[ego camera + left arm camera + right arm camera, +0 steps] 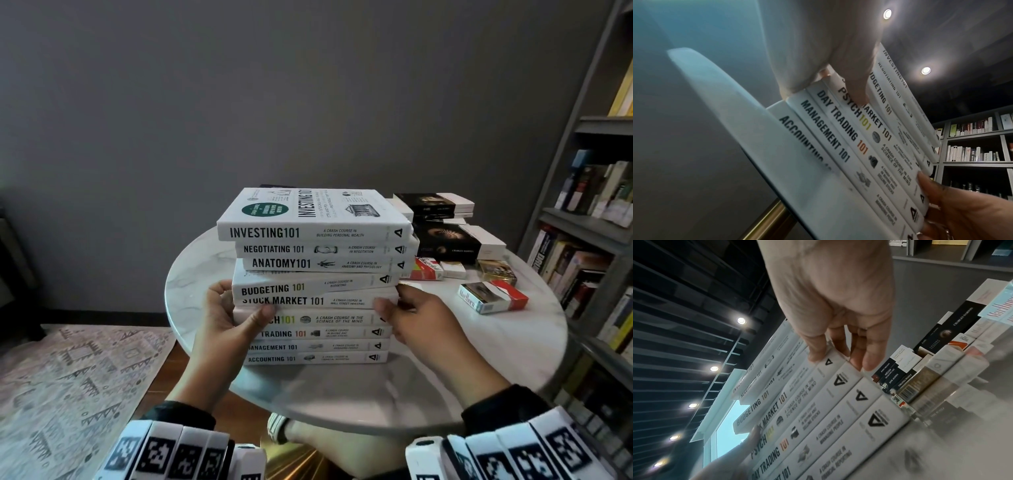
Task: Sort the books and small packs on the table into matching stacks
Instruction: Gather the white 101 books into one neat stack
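A tall stack of white "101" books [315,298] stands on the round marble table [342,390], with Investing 101 [308,212] on top and Accounting 101 [315,358] at the bottom. My left hand [230,308] grips the stack's left end, with the thumb [857,91] on the Psych 101 spine. At the right end my right hand [397,301] pinches the stack around Stock Market 101 [777,408], fingers [867,358] curled behind. Budgeting 101 [274,289] lies tilted, and the upper books overhang unevenly.
Black paperbacks [455,240] are piled behind the white stack at the right. Several cigarette packs lie at the table's right: a Marlboro pack [493,296], a red pack [424,269], a white pack [452,269], a gold pack [496,270]. A grey bookshelf [589,205] stands close on the right.
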The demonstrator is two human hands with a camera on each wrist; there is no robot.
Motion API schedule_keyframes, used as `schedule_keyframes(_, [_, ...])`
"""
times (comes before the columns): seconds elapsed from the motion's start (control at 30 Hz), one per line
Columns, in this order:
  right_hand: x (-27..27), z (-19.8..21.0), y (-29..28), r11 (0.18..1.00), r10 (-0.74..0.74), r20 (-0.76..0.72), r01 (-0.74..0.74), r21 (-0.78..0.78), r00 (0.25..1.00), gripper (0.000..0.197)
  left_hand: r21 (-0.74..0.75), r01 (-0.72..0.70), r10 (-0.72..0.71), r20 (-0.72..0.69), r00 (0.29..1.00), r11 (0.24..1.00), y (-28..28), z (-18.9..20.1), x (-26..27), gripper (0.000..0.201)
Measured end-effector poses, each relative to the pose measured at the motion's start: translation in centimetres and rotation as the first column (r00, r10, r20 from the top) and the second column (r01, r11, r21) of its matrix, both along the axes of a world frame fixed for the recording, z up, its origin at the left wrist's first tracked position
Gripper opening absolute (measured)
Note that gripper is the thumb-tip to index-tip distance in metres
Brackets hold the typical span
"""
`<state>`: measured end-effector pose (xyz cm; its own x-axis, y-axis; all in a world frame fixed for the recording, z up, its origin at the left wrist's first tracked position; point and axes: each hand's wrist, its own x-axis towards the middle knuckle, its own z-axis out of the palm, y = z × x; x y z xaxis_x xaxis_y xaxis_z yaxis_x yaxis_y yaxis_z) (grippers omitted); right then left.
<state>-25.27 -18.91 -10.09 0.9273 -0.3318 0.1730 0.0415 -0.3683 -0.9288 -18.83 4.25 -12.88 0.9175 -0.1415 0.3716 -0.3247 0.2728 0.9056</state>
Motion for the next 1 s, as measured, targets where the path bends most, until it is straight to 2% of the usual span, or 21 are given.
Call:
schedule_keyframes(0.17, [-0.8, 2.5, -1.1, 0.974, 0.162, -0.053, -0.151, 0.17, 0.985, 0.011, 0.027, 0.113, -0.112, -0.027, 0.993, 0.993, 0.9, 1.0, 0.9, 0.114])
schedule_keyframes(0.23, [-0.9, 3.2, -1.4, 0.954, 0.237, -0.07, -0.218, 0.207, 0.969, 0.017, 0.087, 0.17, -0.168, -0.026, 0.985, 0.982, 1.1, 1.7, 1.1, 0.111])
schedule_keyframes(0.33, [-0.6, 3.2, -1.7, 0.927, 0.35, -0.119, -0.325, 0.188, 0.929, 0.059, 0.224, 0.224, -0.22, -0.046, 0.974, 0.948, 1.2, 2.2, 1.1, 0.108])
schedule_keyframes(0.4, [-0.1, 3.0, -1.4, 0.916, 0.387, -0.149, -0.361, 0.175, 0.91, 0.067, 0.264, 0.224, -0.215, -0.064, 0.975, 0.938, 1.1, 2.3, 1.1, 0.107])
schedule_keyframes(0.47, [0.5, 2.9, -1.0, 0.906, 0.418, -0.172, -0.396, 0.148, 0.892, 0.065, 0.27, 0.193, -0.183, -0.064, 0.981, 0.943, 1.0, 2.4, 0.8, 0.104])
schedule_keyframes(0.57, [1.1, 3.0, -0.5, 0.91, 0.411, -0.176, -0.393, 0.13, 0.894, 0.049, 0.284, 0.157, -0.154, -0.035, 0.987, 0.946, 0.8, 2.5, 0.6, 0.1])
schedule_keyframes(0.67, [1.2, 3.1, -0.4, 0.904, 0.427, -0.191, -0.41, 0.125, 0.884, 0.044, 0.296, 0.135, -0.129, -0.042, 0.991, 0.946, 0.8, 2.3, 0.8, 0.084])
schedule_keyframes(0.8, [1.3, 3.2, -0.5, 0.919, 0.393, -0.221, -0.385, 0.081, 0.892, 0.041, 0.326, 0.058, -0.056, -0.015, 0.998, 0.944, 0.9, 1.7, 0.8, 0.097])
schedule_keyframes(0.87, [1.4, 3.2, -0.5, 0.923, 0.385, -0.23, -0.376, 0.083, 0.894, 0.04, 0.355, 0.016, -0.02, 0.009, 1.0, 0.935, 0.9, 1.5, 0.7, 0.082])
schedule_keyframes(0.93, [1.3, 3.3, -0.4, 0.923, 0.384, -0.238, -0.376, 0.084, 0.892, 0.038, 0.381, -0.026, 0.02, 0.02, 1.0, 0.924, 0.7, 1.3, 0.6, 0.04])
schedule_keyframes(0.97, [1.3, 3.3, -0.4, 0.924, 0.383, -0.242, -0.373, 0.086, 0.892, 0.037, 0.402, -0.051, 0.044, 0.025, 0.999, 0.914, 0.7, 1.3, 0.5, 0.025])
schedule_keyframes(1.0, [1.3, 3.3, -0.3, 0.924, 0.382, -0.244, -0.371, 0.091, 0.891, 0.037, 0.42, -0.067, 0.059, 0.034, 0.998, 0.905, 0.6, 1.2, 0.4, 0.02])
